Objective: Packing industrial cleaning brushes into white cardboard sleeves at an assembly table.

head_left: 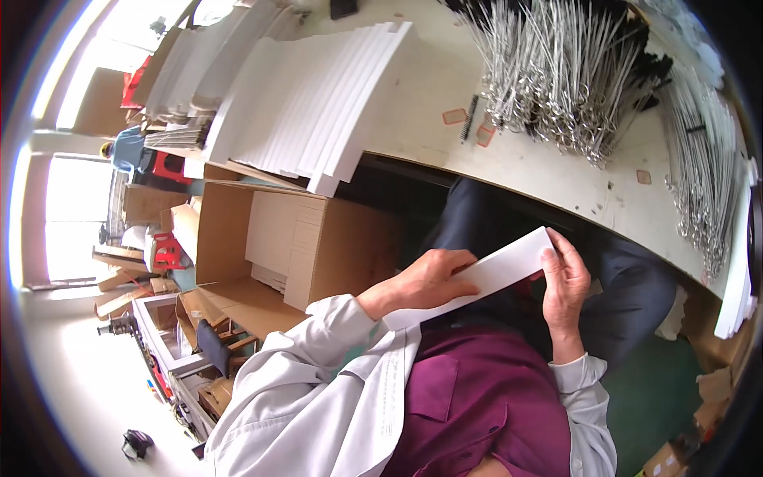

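Note:
A long, narrow white box (517,265) lies slanted over my lap, below the near edge of the table. My right hand (564,286) grips its right end, the thumb on the upper face and the fingers behind. Over the left part of the box, my left hand (433,278) is closed on it, fingers bent across its upper edge. That hand covers some of the box, and the fingers' undersides are hidden. To the left of my left hand stands an open cardboard carton (358,242) with flat white boxes (286,230) packed inside.
A row of long white boxes (310,95) rests on the pale table (421,103). Metal rods with looped ends (556,79) are heaped there, with another bundle (699,175) at the right. A dark coil (469,118) and small red-edged labels (455,117) lie nearer. Another person (129,149) is far left.

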Demonstrator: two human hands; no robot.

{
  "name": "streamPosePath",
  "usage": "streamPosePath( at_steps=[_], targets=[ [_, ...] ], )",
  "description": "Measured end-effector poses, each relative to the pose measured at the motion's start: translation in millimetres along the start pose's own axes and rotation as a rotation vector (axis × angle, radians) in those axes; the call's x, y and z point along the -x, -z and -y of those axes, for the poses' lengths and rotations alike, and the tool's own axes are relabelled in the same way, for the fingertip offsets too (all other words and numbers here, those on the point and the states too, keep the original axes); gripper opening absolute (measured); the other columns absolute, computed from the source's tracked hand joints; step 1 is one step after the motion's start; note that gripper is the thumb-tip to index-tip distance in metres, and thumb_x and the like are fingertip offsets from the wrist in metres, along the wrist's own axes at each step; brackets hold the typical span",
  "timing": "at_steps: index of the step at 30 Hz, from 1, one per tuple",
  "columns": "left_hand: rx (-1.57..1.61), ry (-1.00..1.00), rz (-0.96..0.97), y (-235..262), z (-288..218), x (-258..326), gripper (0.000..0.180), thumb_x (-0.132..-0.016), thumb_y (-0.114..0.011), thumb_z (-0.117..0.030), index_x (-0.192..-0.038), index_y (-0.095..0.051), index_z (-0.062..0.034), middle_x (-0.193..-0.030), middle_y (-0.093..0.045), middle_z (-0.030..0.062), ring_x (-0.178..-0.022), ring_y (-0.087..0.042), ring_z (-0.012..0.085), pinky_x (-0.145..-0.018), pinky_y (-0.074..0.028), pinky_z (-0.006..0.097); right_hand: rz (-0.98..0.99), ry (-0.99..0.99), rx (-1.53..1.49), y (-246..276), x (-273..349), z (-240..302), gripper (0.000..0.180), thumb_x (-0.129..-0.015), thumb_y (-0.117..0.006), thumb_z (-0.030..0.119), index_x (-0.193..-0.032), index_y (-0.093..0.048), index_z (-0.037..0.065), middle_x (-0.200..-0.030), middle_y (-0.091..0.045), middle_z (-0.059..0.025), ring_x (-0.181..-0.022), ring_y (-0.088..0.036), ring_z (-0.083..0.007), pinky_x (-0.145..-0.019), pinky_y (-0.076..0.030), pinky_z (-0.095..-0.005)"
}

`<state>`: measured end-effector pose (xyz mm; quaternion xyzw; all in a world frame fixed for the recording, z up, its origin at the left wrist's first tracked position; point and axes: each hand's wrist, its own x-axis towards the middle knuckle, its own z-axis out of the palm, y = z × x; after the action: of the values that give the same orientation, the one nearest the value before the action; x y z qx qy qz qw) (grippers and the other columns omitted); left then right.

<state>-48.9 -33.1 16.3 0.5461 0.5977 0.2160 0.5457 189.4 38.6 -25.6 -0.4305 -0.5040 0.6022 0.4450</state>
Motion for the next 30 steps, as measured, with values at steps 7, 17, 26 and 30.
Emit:
streamPosePath(
  at_steps=[7, 17, 26, 30],
  targets=[
    [-0.233, -0.044, -0.495, 67.2, -35.8, 62.5, 0.030, -0.088, -0.078, -0.010, -0.115, -0.069, 0.0004, -0.087, -0.068, 0.0170, -0.079, -0.066, 0.0205, -0.072, -0.054, 0.034, -0.017, 0.678, 0.637, -14.1, -49.5, 34.0, 0.015, -0.097, -0.069, 0.006, -0.109, -0.072, -0.003, -0.101, -0.073, -0.0150, -0.084, -0.070, -0.0263, -0.077, -0.057, -0.0332],
    [-0.986, 0.098, -1.093, 280.1, 37.5, 71.4, 0.021, -0.093, -0.068, -0.014, -0.112, -0.069, -0.0040, -0.101, -0.073, 0.0244, -0.096, -0.070, 0.0440, -0.084, -0.056, 0.051, -0.082, 0.858, 0.868, -13.0, -91.7, 16.8, 0.006, -0.094, -0.069, 0.003, -0.099, -0.070, 0.000, -0.101, -0.073, -0.0134, -0.090, -0.069, -0.0325, -0.081, -0.055, -0.0423],
    [-1.441, 0.390, -1.094, 408.2, 67.6, 27.9, 0.021, -0.089, -0.075, -0.023, -0.098, -0.067, -0.0049, -0.104, -0.072, 0.0188, -0.098, -0.072, 0.0373, -0.086, -0.058, 0.047, -0.107, 0.872, 0.905, -16.8, -90.9, 9.4, 0.007, -0.093, -0.069, 0.000, -0.100, -0.070, 0.001, -0.100, -0.072, -0.0122, -0.084, -0.067, -0.0287, -0.068, -0.055, -0.0354],
    [-1.487, 0.388, -1.116, 405.6, 71.0, 2.7, 0.030, -0.087, -0.077, -0.032, -0.102, -0.069, -0.0073, -0.114, -0.070, 0.0157, -0.109, -0.068, 0.0348, -0.089, -0.057, 0.047, -0.160, 0.826, 0.921, -10.8, -88.9, 11.1, 0.010, -0.088, -0.072, 0.000, -0.097, -0.069, 0.002, -0.096, -0.071, -0.0128, -0.083, -0.067, -0.0319, -0.073, -0.054, -0.0411]
  ],
)
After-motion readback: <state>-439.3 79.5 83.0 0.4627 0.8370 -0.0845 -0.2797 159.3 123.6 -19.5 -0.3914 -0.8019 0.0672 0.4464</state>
